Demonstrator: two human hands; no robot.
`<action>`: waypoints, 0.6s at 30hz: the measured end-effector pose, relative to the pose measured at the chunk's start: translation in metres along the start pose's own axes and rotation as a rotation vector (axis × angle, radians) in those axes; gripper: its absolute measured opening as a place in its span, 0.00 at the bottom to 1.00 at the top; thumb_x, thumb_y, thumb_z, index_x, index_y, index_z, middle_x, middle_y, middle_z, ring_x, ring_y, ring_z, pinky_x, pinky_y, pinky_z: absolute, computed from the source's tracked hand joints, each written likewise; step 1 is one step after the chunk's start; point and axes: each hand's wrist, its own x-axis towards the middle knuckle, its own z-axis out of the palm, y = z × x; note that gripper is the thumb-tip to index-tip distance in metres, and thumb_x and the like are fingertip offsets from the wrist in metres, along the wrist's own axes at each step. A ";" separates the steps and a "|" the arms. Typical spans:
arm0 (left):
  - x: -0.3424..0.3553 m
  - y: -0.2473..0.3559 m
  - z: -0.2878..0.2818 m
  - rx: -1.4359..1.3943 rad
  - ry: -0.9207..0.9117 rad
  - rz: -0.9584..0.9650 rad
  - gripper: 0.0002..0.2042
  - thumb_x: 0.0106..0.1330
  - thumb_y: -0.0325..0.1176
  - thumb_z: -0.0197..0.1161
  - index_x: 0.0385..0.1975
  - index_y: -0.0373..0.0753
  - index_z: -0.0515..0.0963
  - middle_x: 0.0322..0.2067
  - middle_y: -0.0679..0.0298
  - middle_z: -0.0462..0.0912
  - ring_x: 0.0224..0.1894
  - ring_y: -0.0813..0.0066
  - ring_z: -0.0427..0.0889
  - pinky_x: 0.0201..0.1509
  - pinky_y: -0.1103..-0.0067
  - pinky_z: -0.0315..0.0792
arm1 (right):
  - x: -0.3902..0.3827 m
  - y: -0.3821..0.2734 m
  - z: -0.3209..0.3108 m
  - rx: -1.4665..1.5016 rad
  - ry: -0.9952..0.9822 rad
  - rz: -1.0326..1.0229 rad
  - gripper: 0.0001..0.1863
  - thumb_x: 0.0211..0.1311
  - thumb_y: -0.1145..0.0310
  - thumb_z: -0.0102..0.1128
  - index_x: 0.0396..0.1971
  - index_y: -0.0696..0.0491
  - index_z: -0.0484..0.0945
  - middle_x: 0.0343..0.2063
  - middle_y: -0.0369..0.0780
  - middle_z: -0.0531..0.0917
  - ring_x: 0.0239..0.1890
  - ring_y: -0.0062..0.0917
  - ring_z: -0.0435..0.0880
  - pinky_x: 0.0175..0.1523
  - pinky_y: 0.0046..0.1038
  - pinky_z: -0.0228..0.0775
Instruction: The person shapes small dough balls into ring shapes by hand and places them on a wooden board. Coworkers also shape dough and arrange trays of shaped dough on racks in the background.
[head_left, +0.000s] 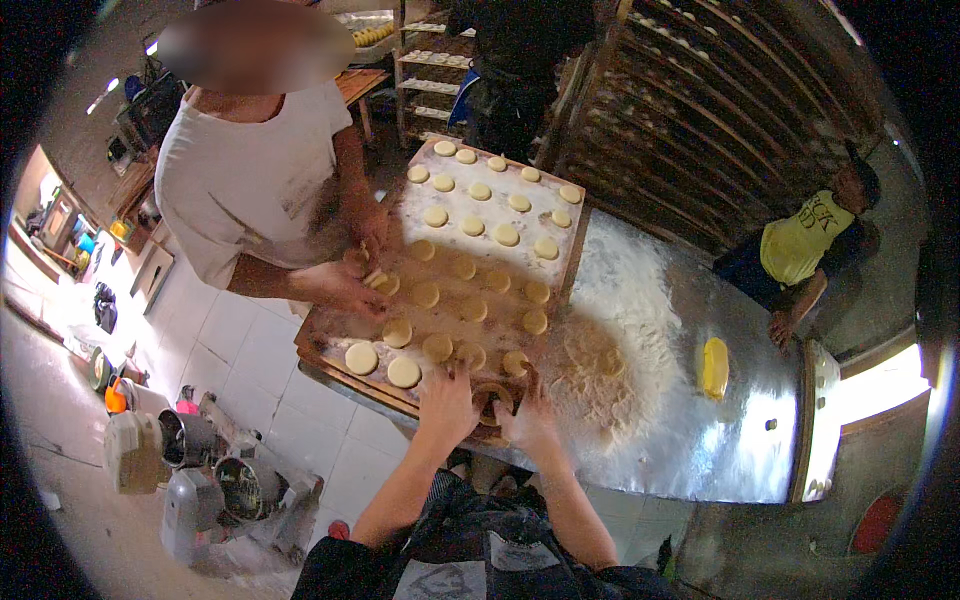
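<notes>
Pale round dough discs (404,372) lie in rows on a floured wooden board (345,345) in front of me. My left hand (450,400) reaches over the board's near edge, its stretched fingertips at a shaded dough disc (472,352). My right hand (530,415) is just to the right, fingers apart, its fingertips beside another dough disc (515,363). Between my hands sits a brownish round thing (486,396) with a dark middle, partly covered by my right thumb; its kind is unclear. Across the board on the left, a co-worker's hands (360,275) hold small dough pieces over the discs.
Loose flour (625,340) covers part of the metal table (670,455) on my right, with a yellow block (714,368) farther over. A person in a yellow shirt (806,243) leans at its far side. Tall tray racks (690,110) stand behind; mixing machines (215,475) stand lower left.
</notes>
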 end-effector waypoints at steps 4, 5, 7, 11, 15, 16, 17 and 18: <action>-0.006 0.004 0.000 -0.004 -0.130 0.003 0.36 0.51 0.34 0.66 0.63 0.36 0.62 0.58 0.38 0.64 0.57 0.39 0.68 0.58 0.52 0.65 | 0.004 0.004 0.006 0.012 0.049 -0.055 0.34 0.56 0.58 0.62 0.61 0.53 0.62 0.52 0.52 0.75 0.58 0.50 0.71 0.59 0.45 0.66; -0.003 0.001 0.003 -0.041 -0.127 0.011 0.36 0.51 0.34 0.66 0.64 0.36 0.61 0.59 0.37 0.63 0.59 0.39 0.66 0.59 0.51 0.63 | 0.010 0.009 0.007 0.128 0.049 -0.016 0.35 0.55 0.58 0.64 0.61 0.51 0.60 0.49 0.51 0.76 0.56 0.48 0.73 0.57 0.45 0.67; 0.003 -0.010 0.012 -0.028 -0.053 0.053 0.36 0.52 0.34 0.65 0.64 0.36 0.61 0.61 0.37 0.61 0.62 0.39 0.64 0.61 0.50 0.61 | 0.025 0.024 0.005 -0.062 0.228 -0.271 0.31 0.55 0.59 0.64 0.58 0.53 0.65 0.48 0.51 0.76 0.56 0.49 0.73 0.57 0.46 0.67; 0.034 -0.034 0.046 0.302 0.081 0.077 0.32 0.57 0.34 0.60 0.64 0.37 0.63 0.64 0.43 0.62 0.65 0.42 0.61 0.63 0.52 0.60 | 0.064 0.035 0.006 -0.239 0.234 -0.482 0.27 0.55 0.62 0.65 0.52 0.58 0.69 0.45 0.51 0.77 0.52 0.51 0.75 0.54 0.47 0.68; 0.060 -0.040 0.058 0.280 0.158 0.098 0.19 0.63 0.29 0.54 0.56 0.36 0.71 0.55 0.46 0.73 0.59 0.45 0.69 0.59 0.56 0.64 | 0.081 0.034 0.001 -0.127 0.212 -0.740 0.28 0.54 0.64 0.68 0.51 0.61 0.70 0.52 0.52 0.76 0.54 0.43 0.77 0.54 0.40 0.71; 0.062 -0.037 0.053 0.188 0.165 0.163 0.16 0.64 0.28 0.53 0.51 0.36 0.71 0.51 0.46 0.75 0.57 0.45 0.71 0.57 0.56 0.65 | 0.079 0.041 -0.008 0.049 0.104 -0.528 0.27 0.56 0.63 0.67 0.51 0.61 0.70 0.51 0.52 0.77 0.54 0.41 0.78 0.54 0.38 0.72; 0.062 -0.035 0.043 0.094 0.088 0.198 0.12 0.64 0.27 0.53 0.47 0.36 0.72 0.46 0.46 0.76 0.54 0.45 0.72 0.55 0.57 0.66 | 0.070 0.056 -0.022 0.240 0.017 -0.355 0.26 0.57 0.63 0.67 0.51 0.60 0.70 0.51 0.52 0.77 0.53 0.38 0.79 0.53 0.37 0.72; 0.061 -0.025 0.034 0.008 0.019 0.224 0.09 0.64 0.26 0.52 0.43 0.36 0.73 0.42 0.46 0.77 0.51 0.44 0.74 0.53 0.58 0.67 | 0.061 0.073 -0.038 0.442 -0.068 -0.232 0.25 0.58 0.63 0.66 0.51 0.60 0.70 0.51 0.52 0.78 0.53 0.36 0.79 0.53 0.35 0.72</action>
